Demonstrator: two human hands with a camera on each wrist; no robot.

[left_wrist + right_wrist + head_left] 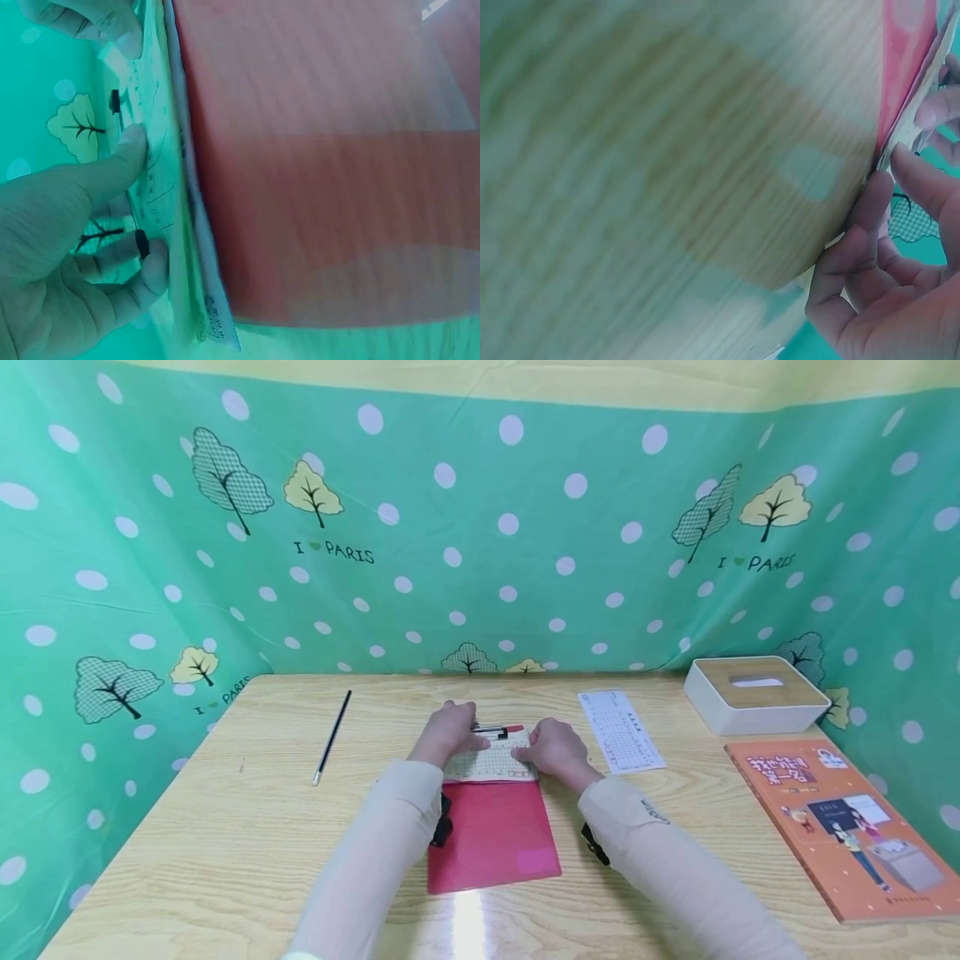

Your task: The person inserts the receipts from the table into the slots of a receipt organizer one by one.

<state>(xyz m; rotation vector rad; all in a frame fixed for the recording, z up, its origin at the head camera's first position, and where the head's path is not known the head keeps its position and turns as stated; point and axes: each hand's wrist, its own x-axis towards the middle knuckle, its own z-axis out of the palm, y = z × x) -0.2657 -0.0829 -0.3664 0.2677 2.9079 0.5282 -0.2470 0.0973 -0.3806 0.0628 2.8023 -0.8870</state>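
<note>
A red clip folder (491, 835) lies on the table in front of me. Over its far end is a small stack of printed grid forms (487, 764), beneath a metal clip (491, 730) with black ends. My left hand (448, 732) holds the forms at their upper left, thumb on the top sheet and other fingers by the clip's black end (142, 244). At the right edge of the forms, my right hand (557, 750) pinches the sheets between thumb and forefinger. The right wrist view shows those fingertips (881, 191) right at the paper edge.
A pencil (332, 737) lies to the left. Right of the folder is a loose printed form (621, 731). Farther right stand a white tissue box (757, 697) with a wooden lid and, nearer me, an orange book (847, 835). A green patterned cloth (480, 543) hangs behind the table.
</note>
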